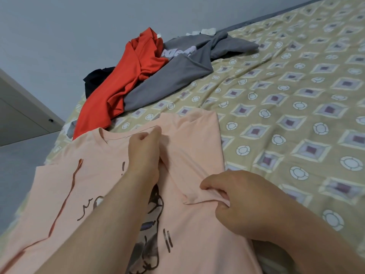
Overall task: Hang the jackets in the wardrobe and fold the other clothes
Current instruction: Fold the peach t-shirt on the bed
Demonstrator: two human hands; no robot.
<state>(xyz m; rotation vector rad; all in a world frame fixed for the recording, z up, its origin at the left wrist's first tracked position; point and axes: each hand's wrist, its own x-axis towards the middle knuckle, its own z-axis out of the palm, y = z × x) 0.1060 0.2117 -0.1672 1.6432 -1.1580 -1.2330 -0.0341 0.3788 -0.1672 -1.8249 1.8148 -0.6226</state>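
L hand (144, 155) pinches pink tee (88, 175) near collar, R hand (245, 202) its sleeve edge (bedsheet (286, 115) spreads R).

Peach T-shirt (102, 155) with dark cartoon print — orange-red (126, 76), grey (177, 72) and black (96, 78) garments — yellow diamond-and-circle patterned sheet (276, 99).

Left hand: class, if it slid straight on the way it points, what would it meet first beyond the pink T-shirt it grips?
The left hand points past the pink T-shirt's collar; after a strip of bedsheet, probably the grey garment, with the red garment just left of that line.
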